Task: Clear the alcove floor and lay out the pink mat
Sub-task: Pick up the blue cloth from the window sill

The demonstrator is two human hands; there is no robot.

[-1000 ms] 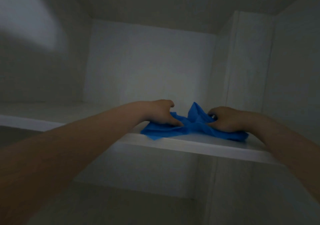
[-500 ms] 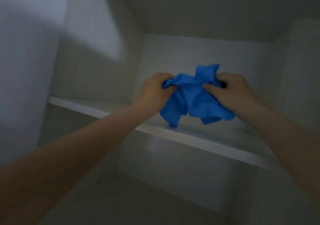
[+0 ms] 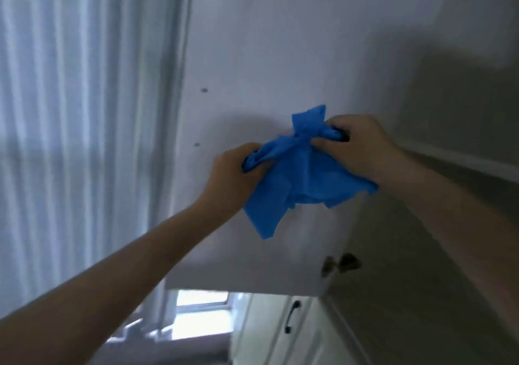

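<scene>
A crumpled blue cloth (image 3: pixel 297 185) hangs in the air between both of my hands, in front of a white cabinet door. My left hand (image 3: pixel 233 173) grips its left corner in a closed fist. My right hand (image 3: pixel 359 145) is closed on its bunched upper right part. The cloth's lower edge droops below my hands. No pink mat and no alcove floor are in view.
An open white cabinet door (image 3: pixel 280 56) fills the middle, with a brass knob (image 3: pixel 341 263) near its lower edge. Pale striped curtains (image 3: pixel 84 112) hang at the left. A lower white cabinet with a black handle (image 3: pixel 290 319) and a bright window (image 3: pixel 202 300) lie below.
Both hands lifted the blue cloth off the shelf and carried it out of the cupboard. The view swung left, from the dark shelf interior to the cabinet door and curtains.
</scene>
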